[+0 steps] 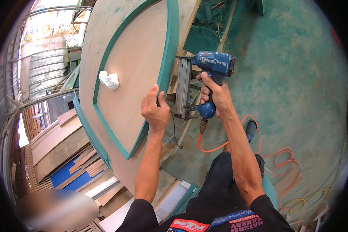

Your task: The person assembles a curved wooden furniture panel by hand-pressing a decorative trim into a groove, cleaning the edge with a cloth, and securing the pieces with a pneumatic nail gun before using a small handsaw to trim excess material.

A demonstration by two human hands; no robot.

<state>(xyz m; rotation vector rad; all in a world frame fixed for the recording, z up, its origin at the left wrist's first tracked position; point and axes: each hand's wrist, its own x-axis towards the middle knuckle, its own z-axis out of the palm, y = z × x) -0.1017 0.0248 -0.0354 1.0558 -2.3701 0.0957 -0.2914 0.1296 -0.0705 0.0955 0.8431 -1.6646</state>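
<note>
The right hand [216, 96] is clenched round the grip of a blue pneumatic nail gun [205, 83], its nose close against the teal curved edge strip [167, 58]. The left hand [155, 110] clasps that strip just beside the gun, apparently steadying it on the plywood panel [131, 81]. An orange air hose [236, 143] trails below the gun.

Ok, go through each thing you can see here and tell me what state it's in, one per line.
Left hand: gripping the teal strip's edge.
Right hand: closed around the nail gun's handle.
Nail gun: held up, nose at the panel edge.
Teal strip: on edge along the curved wooden panel.
Orange hose: plugged into the gun, looping over the floor.
White rag: crumpled, on the panel.
</note>
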